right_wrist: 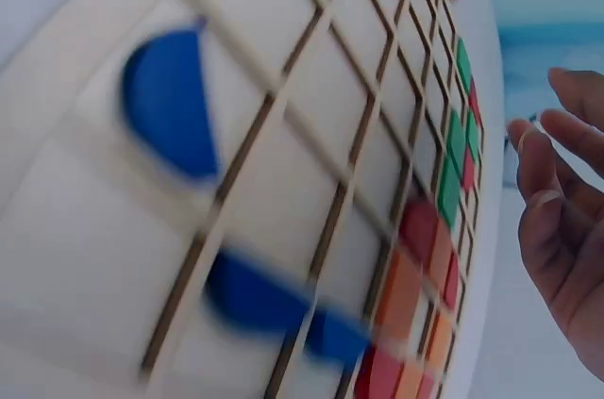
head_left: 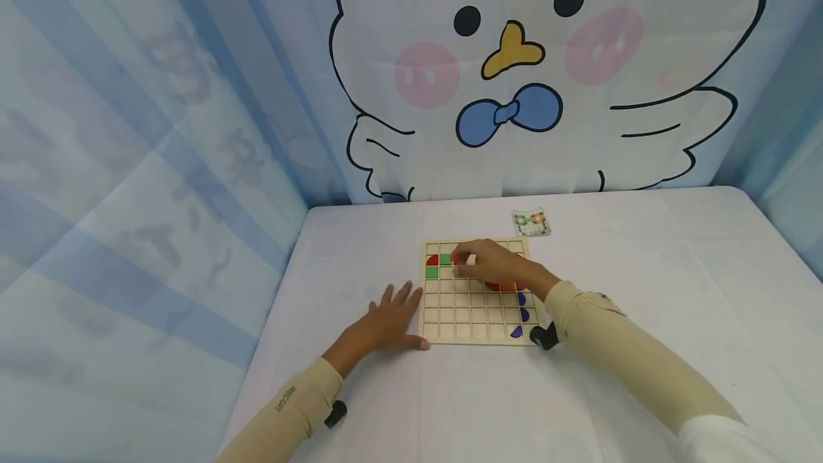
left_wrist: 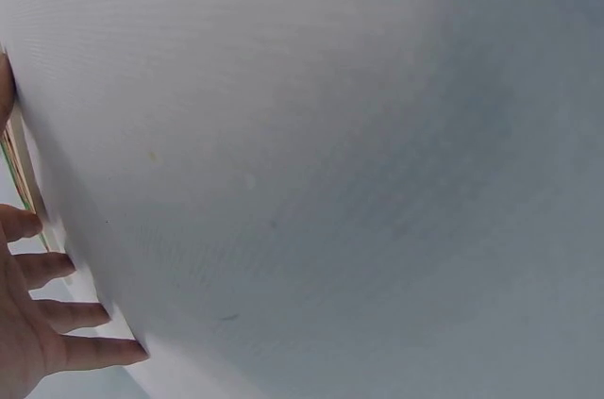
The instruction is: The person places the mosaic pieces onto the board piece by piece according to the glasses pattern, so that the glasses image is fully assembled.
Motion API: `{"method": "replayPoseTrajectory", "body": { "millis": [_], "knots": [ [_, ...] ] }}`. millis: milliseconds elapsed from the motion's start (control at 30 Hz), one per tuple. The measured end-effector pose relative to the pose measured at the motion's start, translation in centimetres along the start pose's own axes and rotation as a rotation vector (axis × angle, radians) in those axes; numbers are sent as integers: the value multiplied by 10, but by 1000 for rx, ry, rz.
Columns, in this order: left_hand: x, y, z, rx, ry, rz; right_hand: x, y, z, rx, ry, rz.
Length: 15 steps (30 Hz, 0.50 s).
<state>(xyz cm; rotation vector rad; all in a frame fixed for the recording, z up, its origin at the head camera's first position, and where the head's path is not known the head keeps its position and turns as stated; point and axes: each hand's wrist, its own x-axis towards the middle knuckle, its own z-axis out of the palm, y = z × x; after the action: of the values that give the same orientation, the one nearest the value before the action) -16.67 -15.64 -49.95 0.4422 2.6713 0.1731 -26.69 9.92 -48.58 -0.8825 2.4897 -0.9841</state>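
Observation:
A wooden grid board (head_left: 450,314) lies on the table with coloured pieces in its cells. My left hand (head_left: 388,321) rests with fingers spread at the board's left edge; in the left wrist view its fingers (left_wrist: 71,316) reach toward the board edge (left_wrist: 26,173). Over the upper part of the board, my right hand (head_left: 489,261) hovers with loosely bent fingers, and nothing shows between them in the right wrist view. Beneath and left of it are a red piece (head_left: 433,260) and green pieces (head_left: 431,272). Orange and red pieces (right_wrist: 396,290) are partly hidden under the right hand.
Several blue pieces (head_left: 522,299) sit along the board's right side, larger in the right wrist view as a blue rounded piece (right_wrist: 170,102). A small patterned card (head_left: 531,222) lies behind the board. A white cloth covers the table (head_left: 360,249); a printed curtain (head_left: 508,163) hangs behind.

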Motion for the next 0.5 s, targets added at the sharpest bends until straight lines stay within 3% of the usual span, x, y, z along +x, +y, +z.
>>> {"method": "replayPoseTrajectory", "body": {
  "millis": [267,500],
  "knots": [
    [1,1,2,-13,20,-5,-64,36,-37,-41,32,137],
    [1,1,3,0,17,-3,-114,61,-53,-65,29,273]
  ]
}}
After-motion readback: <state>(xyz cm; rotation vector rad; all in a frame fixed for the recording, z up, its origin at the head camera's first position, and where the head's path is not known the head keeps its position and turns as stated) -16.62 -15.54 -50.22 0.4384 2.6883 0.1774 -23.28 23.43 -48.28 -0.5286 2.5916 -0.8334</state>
